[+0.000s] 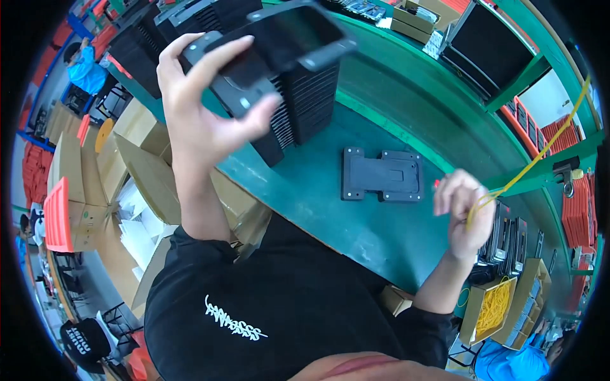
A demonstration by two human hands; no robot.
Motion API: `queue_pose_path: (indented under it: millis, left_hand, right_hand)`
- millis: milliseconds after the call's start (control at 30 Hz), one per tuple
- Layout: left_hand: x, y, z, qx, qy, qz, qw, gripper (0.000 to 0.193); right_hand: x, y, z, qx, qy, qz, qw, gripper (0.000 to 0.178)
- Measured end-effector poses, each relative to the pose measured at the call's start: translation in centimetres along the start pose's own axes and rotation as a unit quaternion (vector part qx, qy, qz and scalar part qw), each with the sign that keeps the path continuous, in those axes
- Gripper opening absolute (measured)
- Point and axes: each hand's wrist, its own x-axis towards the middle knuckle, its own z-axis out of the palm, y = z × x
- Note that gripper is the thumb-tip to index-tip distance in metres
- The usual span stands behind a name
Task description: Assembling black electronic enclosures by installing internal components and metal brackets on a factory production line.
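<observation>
My left hand (206,114) is raised at the upper left, fingers and thumb spread wide over a stack of black plastic parts (311,95). The top part (238,70) lies under that palm, and another tilted black part (298,35) sits close above it. Alone on the green bench, a black notched plate (381,176) with studs at its corners lies flat between the hands. My right hand (467,213) is up to the right of this plate, fingers curled. A yellow cord (540,155) runs from the upper right to a loop across this hand. Something small and red shows by its fingertips.
An opened cardboard box (149,171) with white sheets stands left of the green bench (305,213). At the right are a box of yellow cords (494,306) and black parts (508,238). A green rail (406,70) bounds the far side. Other people sit around the edges.
</observation>
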Motion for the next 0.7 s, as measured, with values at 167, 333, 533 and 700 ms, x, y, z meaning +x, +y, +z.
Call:
queue_pose_path:
  millis: [167,333,533,700]
  left_hand:
    - [-2.0,-3.0,0.6,-0.046,-0.086,-0.176,0.979,0.061]
    - [-3.2,-3.2,0.4,-0.078,-0.116,-0.197,0.970,0.066]
    - [-6.3,-0.4,-4.1,-0.021,-0.047,-0.226,0.973,0.059]
    - [-10.6,-3.4,-12.1,0.206,-0.059,-0.262,0.941,0.036]
  right_hand:
    - [2.7,-3.3,-0.8,-0.127,-0.039,-0.149,0.980,0.054]
    - [2.7,-2.8,-2.4,-0.158,0.017,-0.135,0.978,0.047]
    - [2.7,-2.9,-3.8,-0.417,0.050,0.010,0.907,0.034]
    - [1.8,-3.6,-5.9,-0.420,0.116,0.015,0.900,0.041]
